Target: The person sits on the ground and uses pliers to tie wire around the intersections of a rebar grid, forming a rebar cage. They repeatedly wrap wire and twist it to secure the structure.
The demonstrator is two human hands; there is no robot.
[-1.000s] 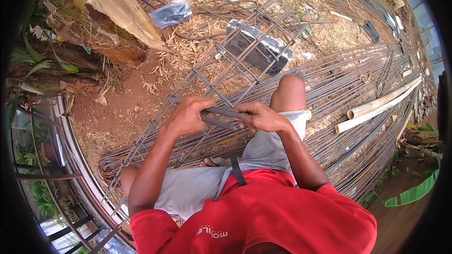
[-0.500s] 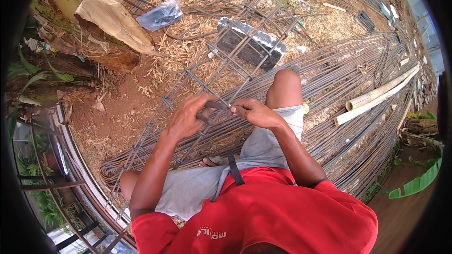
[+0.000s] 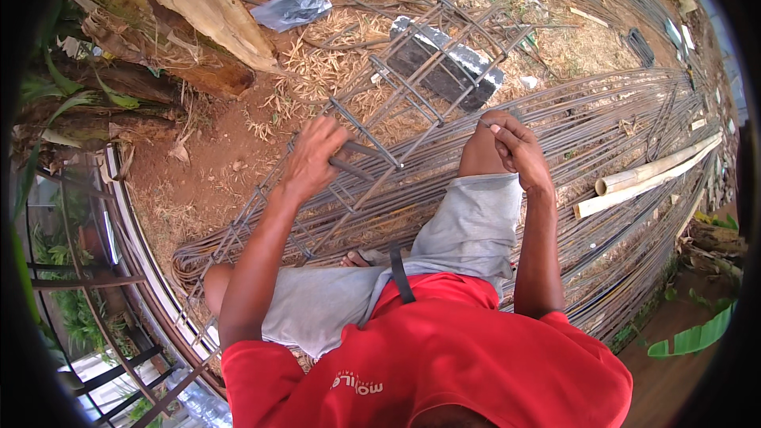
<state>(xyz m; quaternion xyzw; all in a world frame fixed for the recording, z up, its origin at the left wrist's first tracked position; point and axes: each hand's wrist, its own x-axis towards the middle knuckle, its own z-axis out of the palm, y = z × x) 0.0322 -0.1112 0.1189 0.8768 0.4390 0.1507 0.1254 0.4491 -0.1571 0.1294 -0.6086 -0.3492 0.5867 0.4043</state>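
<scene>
My left hand (image 3: pixel 315 154) is closed around a pair of pincers (image 3: pixel 353 170), whose two dark handles stick out to the right of my fist; the jaws are hidden. Beside it runs a long rebar cage (image 3: pixel 372 133) of thin steel bars with square stirrups, slanting from lower left to upper right. My right hand (image 3: pixel 519 150) is up by my right knee, away from the cage. Its thumb and forefinger are pinched together, and what they hold, if anything, is too small to make out.
A black and white concrete block (image 3: pixel 444 71) lies under the cage's far end. Long loose steel bars (image 3: pixel 602 123) cover the ground to the right, with split bamboo (image 3: pixel 658 166) on top. A plastic bag (image 3: pixel 292 6) and cut trunk (image 3: pixel 210 16) are at the far left.
My right hand has moved off the cage, right and away toward my knee. My left hand, still on the pincers, has shifted slightly farther out.
</scene>
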